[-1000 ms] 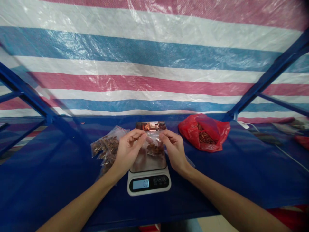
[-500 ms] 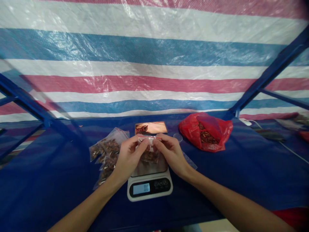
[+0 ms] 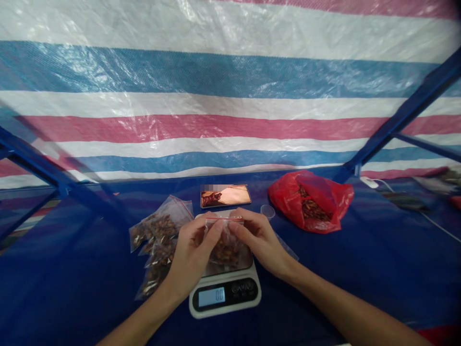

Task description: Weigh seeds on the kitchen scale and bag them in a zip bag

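Between my two hands is a small clear zip bag (image 3: 226, 252) with a red seal line, holding brown dried pieces. My left hand (image 3: 196, 247) pinches its upper left part between thumb and fingers. On the upper right, my right hand (image 3: 257, 240) grips it the same way. Below the bag stands a white digital scale (image 3: 225, 307), its lit display reading 0.0. Several filled zip bags (image 3: 158, 245) lie overlapping to the left of my left hand. A flat piece of clear plastic (image 3: 287, 247) shows partly from behind my right wrist.
An open red plastic bag (image 3: 311, 202) of brown pieces stands at the right. Behind the scale, a phone (image 3: 226, 196) lies with its screen lit. A small clear round cup or lid (image 3: 267, 211) is beside it. Blue metal bars (image 3: 396, 122) rise on both sides before a striped sheet (image 3: 223, 127).
The view has shifted slightly, so the table things appear a little lower. Both hands keep their pinch at the top of the zip bag; the display still reads 0.0.
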Available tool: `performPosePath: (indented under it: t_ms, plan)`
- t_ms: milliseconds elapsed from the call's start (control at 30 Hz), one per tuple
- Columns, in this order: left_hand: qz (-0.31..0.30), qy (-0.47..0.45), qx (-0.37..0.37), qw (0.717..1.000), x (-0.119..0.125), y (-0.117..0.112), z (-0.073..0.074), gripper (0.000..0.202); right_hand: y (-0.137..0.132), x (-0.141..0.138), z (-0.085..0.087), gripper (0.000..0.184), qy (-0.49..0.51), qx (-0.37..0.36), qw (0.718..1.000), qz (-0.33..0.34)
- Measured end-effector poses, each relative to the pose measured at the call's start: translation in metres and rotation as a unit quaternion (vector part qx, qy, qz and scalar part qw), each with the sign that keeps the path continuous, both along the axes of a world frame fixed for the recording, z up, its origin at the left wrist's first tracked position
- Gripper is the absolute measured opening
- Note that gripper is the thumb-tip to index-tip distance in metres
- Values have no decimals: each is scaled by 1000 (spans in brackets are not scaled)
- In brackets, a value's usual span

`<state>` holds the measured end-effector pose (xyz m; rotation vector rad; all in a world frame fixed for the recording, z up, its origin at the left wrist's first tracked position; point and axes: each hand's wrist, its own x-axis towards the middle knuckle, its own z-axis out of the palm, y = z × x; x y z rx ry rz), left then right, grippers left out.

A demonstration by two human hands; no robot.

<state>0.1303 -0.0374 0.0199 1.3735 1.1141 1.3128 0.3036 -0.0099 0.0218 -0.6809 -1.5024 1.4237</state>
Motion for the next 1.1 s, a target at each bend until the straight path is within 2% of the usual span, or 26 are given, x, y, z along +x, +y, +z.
performPosePath:
  t_ms: [333,533,733,833,933,1000,1100]
  plan:
    - [-24,28,25,999,0,0,-1,34,-12,-5,1,35,16,-65,998,19]
    - [-29,39,80,996,3,-4,-5,27,-17,-3,1,41,-5,-29,1000,-2]
    - [-40,118,106,987,0,-3,1,32,-12,0,2,43,-33,-28,999,24]
    - [-41,140,120,982,-4,-1,4,30,-7,5,6,41,-65,20,998,20]
    - [10,140,139,980,-10,2,5,22,-2,9,10,32,-101,79,991,24]
    - [21,127,121,984,-14,5,5,23,1,9,12,27,-111,85,990,33]
    - [-33,78,67,994,-19,11,6,33,5,10,14,31,-104,60,993,10]
